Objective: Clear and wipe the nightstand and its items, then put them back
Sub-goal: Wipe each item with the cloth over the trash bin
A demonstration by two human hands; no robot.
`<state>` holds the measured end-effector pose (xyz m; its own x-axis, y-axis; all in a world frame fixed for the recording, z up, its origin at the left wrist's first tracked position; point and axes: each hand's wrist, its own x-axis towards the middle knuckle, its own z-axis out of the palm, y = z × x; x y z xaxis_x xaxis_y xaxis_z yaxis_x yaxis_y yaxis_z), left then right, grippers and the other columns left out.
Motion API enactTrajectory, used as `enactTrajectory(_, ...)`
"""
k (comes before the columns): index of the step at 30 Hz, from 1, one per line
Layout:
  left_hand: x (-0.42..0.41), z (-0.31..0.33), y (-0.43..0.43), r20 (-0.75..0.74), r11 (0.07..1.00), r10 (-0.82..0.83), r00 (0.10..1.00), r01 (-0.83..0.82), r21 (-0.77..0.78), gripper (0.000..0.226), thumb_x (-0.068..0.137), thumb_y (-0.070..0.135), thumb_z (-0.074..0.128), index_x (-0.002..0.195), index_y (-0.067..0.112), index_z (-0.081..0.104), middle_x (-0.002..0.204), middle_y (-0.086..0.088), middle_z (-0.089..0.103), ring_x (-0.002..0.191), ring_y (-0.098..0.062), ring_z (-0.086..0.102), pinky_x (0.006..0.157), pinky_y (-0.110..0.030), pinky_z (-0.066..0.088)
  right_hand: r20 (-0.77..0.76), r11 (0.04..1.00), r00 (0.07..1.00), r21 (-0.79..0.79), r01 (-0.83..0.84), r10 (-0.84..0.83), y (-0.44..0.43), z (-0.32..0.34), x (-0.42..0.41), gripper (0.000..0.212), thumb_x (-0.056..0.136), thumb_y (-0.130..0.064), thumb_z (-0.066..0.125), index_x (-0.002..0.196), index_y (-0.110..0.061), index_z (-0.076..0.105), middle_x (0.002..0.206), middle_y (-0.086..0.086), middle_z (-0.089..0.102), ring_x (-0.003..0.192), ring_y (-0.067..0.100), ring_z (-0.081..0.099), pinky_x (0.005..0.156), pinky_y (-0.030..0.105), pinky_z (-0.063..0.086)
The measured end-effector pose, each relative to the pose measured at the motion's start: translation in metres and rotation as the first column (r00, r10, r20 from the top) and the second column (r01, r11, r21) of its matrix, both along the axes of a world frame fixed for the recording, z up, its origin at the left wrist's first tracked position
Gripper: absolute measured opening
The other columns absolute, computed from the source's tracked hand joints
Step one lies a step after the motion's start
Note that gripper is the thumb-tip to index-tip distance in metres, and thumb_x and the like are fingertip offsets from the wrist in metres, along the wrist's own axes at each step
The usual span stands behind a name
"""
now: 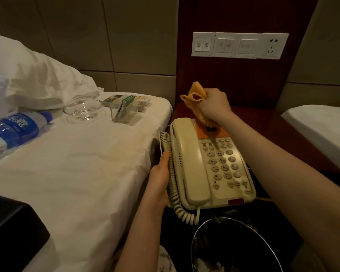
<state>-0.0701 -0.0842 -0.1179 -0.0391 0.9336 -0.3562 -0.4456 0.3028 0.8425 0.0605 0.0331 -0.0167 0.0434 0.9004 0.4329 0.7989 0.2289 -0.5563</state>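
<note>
A cream telephone [220, 169], handset in its cradle, is held between the bed [86, 163] and the dark wooden nightstand [283, 130], above a wastebasket [234, 246]. The left hand [160, 179] grips the telephone's left edge by the coiled cord. The right hand [214, 104], fingers curled tight around an orange cloth [194, 95], presses it to the telephone's top end. A water bottle [16, 130], glass dish [82, 108] and clear holder [124, 112] lie on the bed.

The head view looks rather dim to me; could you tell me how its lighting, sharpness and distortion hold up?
In the head view the light is dim and warm; the telephone keypad is readable, while the waste bin below sinks into shadow; the glass bowl shows small highlights but no harsh glare; wide-angle bending tilts the switch panel.
</note>
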Motion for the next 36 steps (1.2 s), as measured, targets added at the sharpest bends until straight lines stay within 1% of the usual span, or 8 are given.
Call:
enactTrajectory(2,-0.001,-0.001,0.0,-0.006,1.0,-0.007,1.0,0.007,-0.002,0.037,0.096,0.043,0.044,0.093,0.011,0.063,0.091,-0.012,0.068,0.085,-0.026,0.064,0.08,-0.036,0.053,-0.048,0.992,0.995,-0.091,-0.088,0.084,0.008,0.004,-0.022,0.02,0.09,-0.032,0.057,0.09,-0.014,0.065,0.09,0.006,0.062,0.084,0.022,0.059,0.076,0.036,0.051)
enactTrajectory(4,-0.001,-0.002,0.001,-0.015,1.0,-0.01,1.0,0.01,0.004,0.038,0.095,0.043,0.044,0.098,0.01,0.063,0.093,-0.012,0.069,0.086,-0.026,0.065,0.079,-0.035,0.053,0.103,0.961,0.982,-0.247,-0.126,0.155,0.016,0.004,-0.039,0.013,0.087,-0.027,0.059,0.089,-0.014,0.061,0.088,0.006,0.058,0.086,0.022,0.058,0.074,0.034,0.048)
enactTrajectory(9,0.001,-0.005,0.004,0.055,1.0,0.004,0.998,-0.003,-0.009,0.037,0.094,0.044,0.047,0.102,0.012,0.064,0.099,-0.014,0.07,0.093,-0.029,0.066,0.085,-0.041,0.054,0.217,0.844,0.945,-0.526,-0.099,0.246,0.018,0.006,-0.05,0.039,0.083,-0.029,0.06,0.116,-0.01,0.055,0.098,0.008,0.055,0.089,0.024,0.057,0.068,0.032,0.047)
enactTrajectory(13,0.004,-0.006,0.006,0.067,0.999,0.032,0.997,-0.032,-0.004,0.035,0.094,0.041,0.047,0.096,0.011,0.065,0.09,-0.013,0.07,0.083,-0.026,0.066,0.071,-0.033,0.054,0.228,0.847,0.951,-0.529,-0.058,0.207,0.017,0.012,-0.033,0.041,0.083,-0.032,0.061,0.117,-0.01,0.054,0.102,0.008,0.055,0.091,0.024,0.054,0.068,0.032,0.043)
enactTrajectory(27,0.009,-0.001,-0.003,0.04,0.999,0.036,0.999,-0.035,-0.014,0.037,0.094,0.04,0.05,0.105,0.008,0.064,0.097,-0.015,0.069,0.092,-0.029,0.065,0.086,-0.041,0.053,-0.096,0.892,0.994,-0.451,0.003,-0.052,0.001,-0.001,0.066,0.028,0.086,-0.025,0.058,0.106,-0.005,0.057,0.096,0.013,0.063,0.088,0.026,0.062,0.078,0.039,0.053)
enactTrajectory(29,0.01,0.001,-0.005,0.042,0.999,0.032,0.999,-0.032,-0.014,0.037,0.093,0.041,0.05,0.104,0.009,0.064,0.097,-0.014,0.069,0.088,-0.028,0.065,0.079,-0.036,0.054,-0.363,0.881,0.924,-0.468,-0.07,-0.119,-0.008,-0.01,0.076,0.022,0.091,-0.024,0.054,0.105,-0.007,0.053,0.083,0.009,0.061,0.072,0.02,0.061,0.063,0.031,0.05)
enactTrajectory(32,0.01,0.002,-0.005,0.016,1.0,0.021,1.0,-0.021,-0.023,0.044,0.094,0.045,0.047,0.113,0.008,0.061,0.105,-0.016,0.068,0.093,-0.029,0.065,0.08,-0.037,0.053,-0.721,0.859,0.669,-0.447,-0.249,-0.181,-0.022,-0.035,0.083,0.017,0.095,-0.025,0.05,0.094,-0.009,0.055,0.066,0.004,0.065,0.053,0.014,0.064,0.05,0.024,0.053)
enactTrajectory(36,0.009,0.004,-0.008,-0.031,0.999,-0.027,0.999,0.026,-0.029,0.054,0.095,0.05,0.039,0.126,0.01,0.055,0.114,-0.015,0.065,0.097,-0.027,0.062,0.081,-0.035,0.051,-0.861,0.844,0.463,-0.401,-0.356,-0.213,-0.028,-0.056,0.088,0.019,0.093,-0.024,0.056,0.082,-0.009,0.06,0.057,0.004,0.067,0.049,0.015,0.066,0.048,0.025,0.056)
